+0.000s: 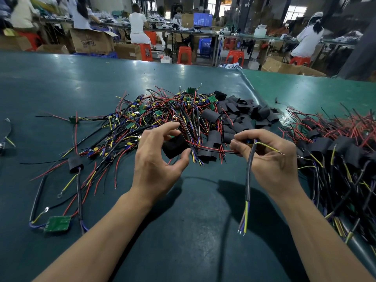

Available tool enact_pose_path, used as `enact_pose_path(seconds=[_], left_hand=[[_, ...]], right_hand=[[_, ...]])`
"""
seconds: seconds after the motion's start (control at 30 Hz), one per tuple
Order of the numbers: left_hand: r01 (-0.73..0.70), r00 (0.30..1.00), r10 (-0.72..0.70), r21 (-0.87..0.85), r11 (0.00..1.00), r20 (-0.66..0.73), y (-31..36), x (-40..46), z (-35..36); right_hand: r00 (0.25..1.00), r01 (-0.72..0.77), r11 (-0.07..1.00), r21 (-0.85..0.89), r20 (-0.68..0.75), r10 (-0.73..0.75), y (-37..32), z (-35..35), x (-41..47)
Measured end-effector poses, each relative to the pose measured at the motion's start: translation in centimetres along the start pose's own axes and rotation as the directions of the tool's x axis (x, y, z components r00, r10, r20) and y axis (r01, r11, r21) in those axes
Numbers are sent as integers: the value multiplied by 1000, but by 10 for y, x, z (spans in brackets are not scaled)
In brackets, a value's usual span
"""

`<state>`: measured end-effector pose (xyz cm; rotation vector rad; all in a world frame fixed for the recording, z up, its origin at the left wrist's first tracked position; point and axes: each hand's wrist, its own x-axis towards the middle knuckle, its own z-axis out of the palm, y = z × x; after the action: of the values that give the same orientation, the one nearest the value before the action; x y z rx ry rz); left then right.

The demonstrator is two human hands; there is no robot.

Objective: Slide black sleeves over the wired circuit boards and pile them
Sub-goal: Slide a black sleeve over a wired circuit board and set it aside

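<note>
Black and limp-looking, a short flattened tube of sleeve material [175,146] is sitting inside the curl of the left hand [157,159], whose thumb and fingers are arching round it; whether they are actually pressing on it I cannot tell. The right hand [268,154] is pinching a wired circuit board's cable bundle [248,171] at its upper end, fingers bunching over what is probably the small board itself, which is mostly hidden. The dark cable with yellow and purple cores is hanging down from that pinch toward the dark green table mat [193,220].

Just beyond both hands the tangled heap of unsleeved green boards with red, black and yellow leads [162,112] is lying, with the loose heap of black sleeves [244,112] touching its right edge. The pile of finished, sleeved assemblies [337,147] is spreading at the right.

The sleeve is likely to be very light, soft and prone to collapsing flat, so squeezing its edges to open the mouth should help. The board looks stiff but delicate at its solder joints; holding it by the board edges, rather than tugging the thin wires, seems the safer grip while feeding it in.
</note>
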<state>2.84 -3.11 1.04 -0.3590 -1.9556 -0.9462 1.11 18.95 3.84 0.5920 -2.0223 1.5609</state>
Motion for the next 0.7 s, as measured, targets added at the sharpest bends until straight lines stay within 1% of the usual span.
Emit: enact_pose_path(seconds=[0.03, 0.1, 0.2, 0.27, 0.33, 0.4, 0.47, 0.57, 0.7], left_hand=[[-15, 1000, 15, 3, 1000, 24, 0, 0, 0], [-36, 995, 37, -5, 999, 88, 1, 0, -1], [-61, 983, 58, 11, 998, 175, 3, 0, -2], [-49, 975, 47, 5, 999, 219, 5, -1, -2], [-31, 964, 35, -18, 999, 263, 8, -1, -3], [-23, 959, 34, -43, 999, 283, 10, -1, -4], [-17, 958, 34, -62, 998, 284, 12, -1, -4], [-3, 957, 34, -105, 995, 290, 13, -2, -4], [33, 945, 25, -170, 985, 326, 11, -2, -2]], right_hand=[[1000, -9, 1000, 22, -6, 10, -1, 0, 1], [996, -65, 990, 125, -47, 72, -4, 1, 3], [967, -200, 912, 359, -79, 243, -12, 3, 7], [925, -326, 806, 494, -11, 380, -15, 3, 8], [868, -454, 677, 579, 115, 483, -16, 2, 9], [813, -546, 567, 617, 225, 538, -16, 2, 9], [771, -601, 497, 626, 292, 566, -18, 5, 7], [758, -619, 478, 623, 317, 570, -20, 16, 3], [779, -598, 529, 602, 281, 561, -17, 22, -1]])
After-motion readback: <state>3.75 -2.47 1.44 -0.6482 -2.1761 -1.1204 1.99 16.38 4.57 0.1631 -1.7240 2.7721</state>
